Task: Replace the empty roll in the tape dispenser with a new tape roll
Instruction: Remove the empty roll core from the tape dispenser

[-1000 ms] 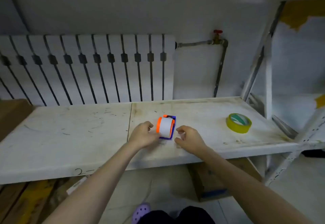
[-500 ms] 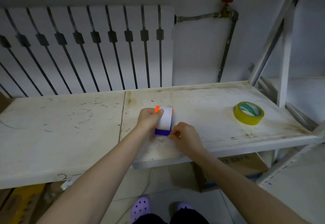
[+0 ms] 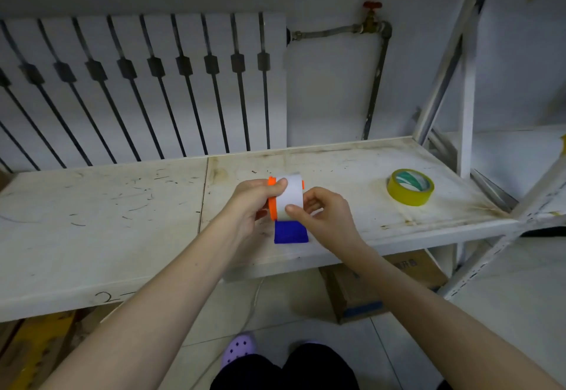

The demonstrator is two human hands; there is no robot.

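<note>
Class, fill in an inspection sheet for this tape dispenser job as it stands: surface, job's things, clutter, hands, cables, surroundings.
Surface: white shelf board, scuffed and stained.
Job's things: tape dispenser, orange and blue with a white roll, held above the board; yellow tape roll lying flat to the right, untouched.
Clutter: nothing seen on the board.
Hands: left hand grips the dispenser's orange side; right hand pinches the white roll.
Cables: thin white cord on the floor.
Surroundings: radiator, pipe with red valve, cardboard box below.

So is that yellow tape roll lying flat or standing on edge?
Lying flat: the yellow tape roll rests on the white shelf, hole facing up.
</note>
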